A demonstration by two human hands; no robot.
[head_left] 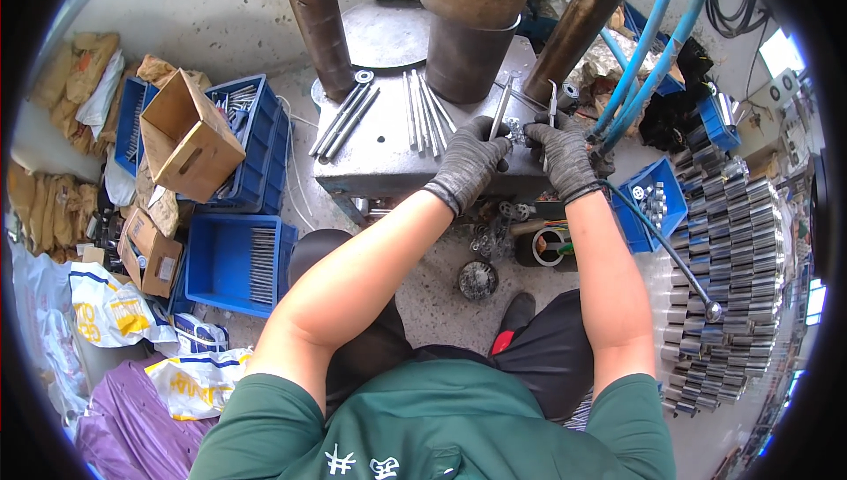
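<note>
My left hand [468,160], in a grey knit glove, is closed around a slim metal rod [501,108] that points up and away from me. My right hand [565,155], gloved alike, grips a slim metal tool with a bent, pointed tip [553,96]; its exact kind is unclear. Small shiny metal pieces [514,131] show between the two hands, at the front edge of the metal press table [388,161]. Left of my left hand lie several bright rods [423,114] and a group of thicker, darker rods [347,123].
A heavy steel cylinder [472,48] stands on the table between two thick columns [315,21]. Blue hoses [648,48] hang at right. A blue bin [653,206] and stacked metal sleeves [728,277] stand right; blue crates [234,259] and a wooden box [190,140] stand left.
</note>
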